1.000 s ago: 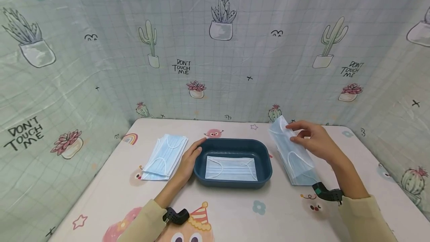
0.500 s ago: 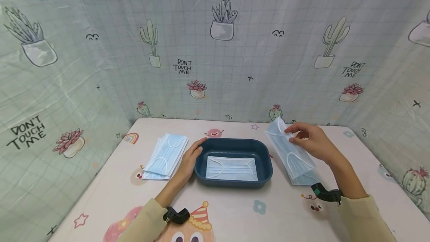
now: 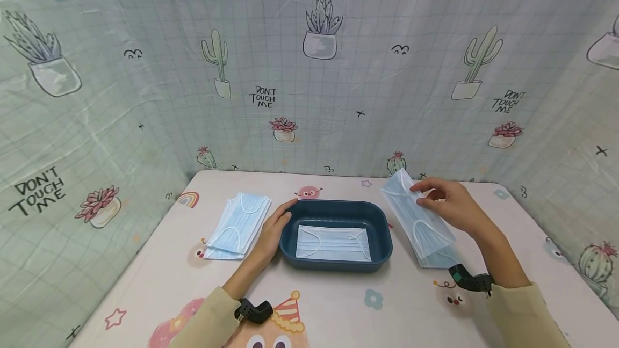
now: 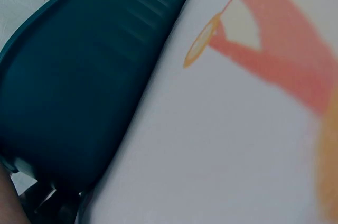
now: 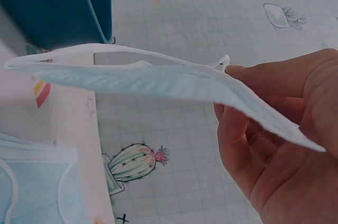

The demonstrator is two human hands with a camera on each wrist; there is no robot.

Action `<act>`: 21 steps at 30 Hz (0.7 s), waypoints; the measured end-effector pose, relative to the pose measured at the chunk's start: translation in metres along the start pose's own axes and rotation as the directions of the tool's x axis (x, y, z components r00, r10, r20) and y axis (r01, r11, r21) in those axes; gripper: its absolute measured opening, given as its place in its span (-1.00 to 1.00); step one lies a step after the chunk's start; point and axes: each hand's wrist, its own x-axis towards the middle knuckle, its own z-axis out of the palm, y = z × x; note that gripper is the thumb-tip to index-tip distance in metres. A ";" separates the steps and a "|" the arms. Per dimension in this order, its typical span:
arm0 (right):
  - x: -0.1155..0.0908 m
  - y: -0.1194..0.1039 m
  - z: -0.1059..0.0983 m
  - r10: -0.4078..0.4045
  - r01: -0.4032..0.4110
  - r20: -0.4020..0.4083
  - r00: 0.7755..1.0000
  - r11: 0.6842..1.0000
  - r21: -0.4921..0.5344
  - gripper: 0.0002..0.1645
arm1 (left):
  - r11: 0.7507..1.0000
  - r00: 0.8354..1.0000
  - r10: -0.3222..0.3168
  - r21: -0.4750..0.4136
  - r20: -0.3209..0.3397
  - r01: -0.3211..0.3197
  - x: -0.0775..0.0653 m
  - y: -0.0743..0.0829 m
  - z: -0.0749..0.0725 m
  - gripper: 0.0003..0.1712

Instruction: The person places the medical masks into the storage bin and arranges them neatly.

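Observation:
My right hand (image 3: 450,203) pinches a light-blue disposable face mask (image 3: 418,216) between thumb and fingers. The mask hangs tilted above the right stack of masks (image 3: 440,258), most of which it covers. In the right wrist view, the held mask (image 5: 142,80) shows nearly edge-on, with a white ear loop arching above it. My left hand (image 3: 271,232) rests against the left end of a dark blue tub (image 3: 336,266), its fingers fairly straight along the rim. Inside the tub lies a face mask (image 3: 333,243), flat, with its ear loops on top.
To the left of the tub, a fanned stack of face masks (image 3: 237,224) lies on the table (image 3: 333,305), which has a cartoon-print cover. A patterned curtain (image 3: 338,90) rises behind the table and along both sides. Each wrist wears a small black camera.
The held mask has swung slightly left, towards the tub, mostly in the first half second, with a small shift of my right fingers. My left hand and the tub stay in place.

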 end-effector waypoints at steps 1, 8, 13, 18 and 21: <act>0.000 0.000 0.000 0.000 0.000 0.001 1.000 1.000 0.001 -0.65 | 1.000 1.000 -0.001 0.001 0.000 0.001 0.000 -0.001 0.000 -0.51; 0.000 0.001 0.001 -0.007 0.007 0.006 1.000 1.000 0.003 -0.67 | 1.000 1.000 -0.003 0.001 -0.003 0.003 0.002 -0.003 0.000 -0.51; 0.001 0.001 0.002 -0.007 0.007 0.008 1.000 1.000 0.002 -0.67 | 1.000 1.000 -0.001 0.001 0.000 0.001 0.002 -0.003 0.000 -0.51; 0.002 0.001 0.003 -0.013 0.013 0.007 1.000 1.000 -0.002 -0.68 | 1.000 1.000 0.003 -0.004 -0.003 -0.003 0.002 -0.003 0.000 -0.51; 0.001 0.001 0.004 -0.016 0.016 0.009 1.000 1.000 -0.005 -0.69 | 1.000 1.000 0.001 -0.002 -0.004 -0.001 0.002 -0.002 0.000 -0.51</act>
